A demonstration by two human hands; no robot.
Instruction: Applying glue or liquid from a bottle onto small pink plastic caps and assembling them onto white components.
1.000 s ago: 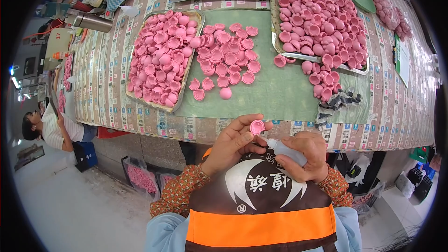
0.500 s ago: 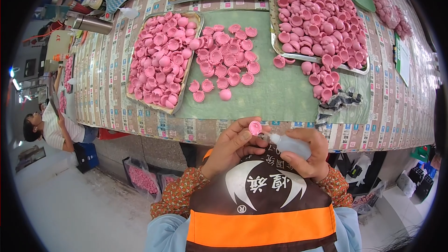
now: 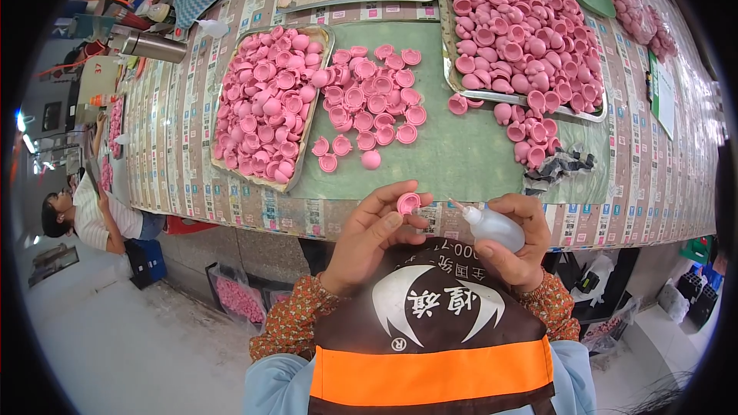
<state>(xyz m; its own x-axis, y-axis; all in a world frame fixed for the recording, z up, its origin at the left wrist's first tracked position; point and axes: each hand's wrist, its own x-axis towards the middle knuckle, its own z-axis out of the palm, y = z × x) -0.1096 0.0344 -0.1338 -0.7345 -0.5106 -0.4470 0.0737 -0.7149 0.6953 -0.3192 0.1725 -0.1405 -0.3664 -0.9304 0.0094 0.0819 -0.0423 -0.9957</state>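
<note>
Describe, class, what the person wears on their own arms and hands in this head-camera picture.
Both hands, the left hand and right hand, are bare, with no gloves. The forearms are covered to the wrist by close-fitting sleeves in an orange-brown fabric with a small floral pattern. No rings, watch or bracelets can be made out.

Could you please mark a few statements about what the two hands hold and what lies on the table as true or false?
1. The left hand holds a small pink cup-shaped piece in its fingers. True.
2. The right hand holds a pair of scissors. False: it holds a small white squeeze bottle with a pointed nozzle.
3. The bottle's nozzle points toward the pink piece. True.
4. The tray on the left is empty. False: it is heaped with pink pieces.
5. Loose pink pieces lie on the green mat between the two trays. True.
</note>
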